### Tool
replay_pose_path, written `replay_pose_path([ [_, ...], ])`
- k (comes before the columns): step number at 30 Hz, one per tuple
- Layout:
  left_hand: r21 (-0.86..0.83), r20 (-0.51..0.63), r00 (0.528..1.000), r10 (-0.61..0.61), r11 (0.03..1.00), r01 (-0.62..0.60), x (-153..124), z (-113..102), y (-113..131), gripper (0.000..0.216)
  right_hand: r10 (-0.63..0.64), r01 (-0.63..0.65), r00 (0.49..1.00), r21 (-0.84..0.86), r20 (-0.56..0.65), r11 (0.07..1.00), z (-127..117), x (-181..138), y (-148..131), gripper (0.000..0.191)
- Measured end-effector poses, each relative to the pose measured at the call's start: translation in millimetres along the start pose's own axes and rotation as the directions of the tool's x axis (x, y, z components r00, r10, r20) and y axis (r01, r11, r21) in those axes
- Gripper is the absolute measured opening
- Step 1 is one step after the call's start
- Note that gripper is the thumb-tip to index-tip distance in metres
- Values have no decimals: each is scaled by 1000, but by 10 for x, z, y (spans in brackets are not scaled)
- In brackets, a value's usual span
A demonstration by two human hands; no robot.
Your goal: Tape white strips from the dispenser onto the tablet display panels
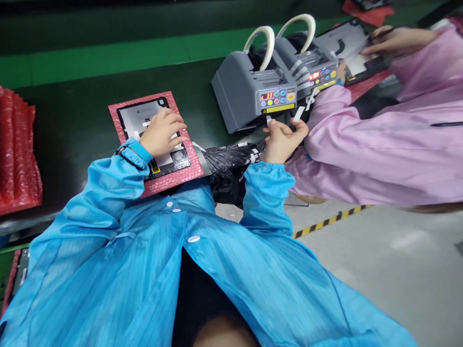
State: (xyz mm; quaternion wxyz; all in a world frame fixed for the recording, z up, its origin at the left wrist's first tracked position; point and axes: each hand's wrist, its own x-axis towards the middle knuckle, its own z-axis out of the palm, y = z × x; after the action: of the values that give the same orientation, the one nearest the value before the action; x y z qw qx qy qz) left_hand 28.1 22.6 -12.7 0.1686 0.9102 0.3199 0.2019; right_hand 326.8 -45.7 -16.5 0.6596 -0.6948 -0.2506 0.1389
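My left hand (163, 132) rests on the back of a tablet-like panel (137, 114), its fingers stretched and spread. The panel has a black border, a grey inner face and small white strips on it; my hand hides its middle. Beneath it lies a sheet of red bubble wrap (173, 104). My right hand (284, 141) is raised in front of the nearer grey tape dispenser (238, 87), fingers curled. A short strip of white tape (299, 113) stands up at its fingertips, and another white piece shows by the other fingertip.
A second tape dispenser (307, 59) adjoins the first. At right, a co-worker's pink sleeve (369, 143) and hand (401, 42) are over another panel (346, 43). A black plastic bag (226, 160) hangs at the table edge. Red bubble-wrap pouches (14, 150) stand at left.
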Motion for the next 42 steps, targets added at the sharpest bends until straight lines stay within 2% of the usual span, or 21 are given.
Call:
replay_pose_path([
  [4,-49,-10,999,-31,998,31,104,40,79,44,-129,138,987,-86,96,987,-65,-79,-16,33],
  [8,-161,-53,997,-53,986,44,261,22,259,45,-162,202,927,-87,338,975,-61,-388,-267,42],
  [10,-217,-72,996,-58,975,41,319,0,333,46,-144,187,859,-38,492,982,30,-552,-395,46],
  [12,-250,-78,995,-62,967,41,338,-18,364,47,-140,160,769,23,623,987,164,-676,-479,47],
  [15,-267,-63,995,-80,962,60,284,-23,317,47,-90,96,659,35,747,995,370,-761,-511,49],
  [17,-270,-70,989,-127,957,104,212,-12,245,45,-21,36,642,-3,766,999,480,-764,-487,49],
  [21,-294,-110,957,-270,928,228,67,22,100,36,42,-27,673,-32,739,999,643,-737,-391,46],
  [26,-329,-118,934,-337,901,283,-22,38,28,28,51,-33,620,-39,783,999,830,-782,-240,49],
  [30,-300,-72,897,-436,867,397,-27,46,51,21,1,43,580,-32,814,999,969,-772,-66,51],
  [35,-119,-40,774,-633,772,625,-8,58,206,16,-65,160,476,-14,877,987,1102,-702,195,54],
  [37,-41,-21,740,-673,740,672,-7,56,282,17,-68,200,448,-26,891,979,1134,-699,265,53],
  [42,46,7,737,-676,737,675,-13,63,366,20,-56,263,459,-75,887,962,1163,-743,309,47],
])
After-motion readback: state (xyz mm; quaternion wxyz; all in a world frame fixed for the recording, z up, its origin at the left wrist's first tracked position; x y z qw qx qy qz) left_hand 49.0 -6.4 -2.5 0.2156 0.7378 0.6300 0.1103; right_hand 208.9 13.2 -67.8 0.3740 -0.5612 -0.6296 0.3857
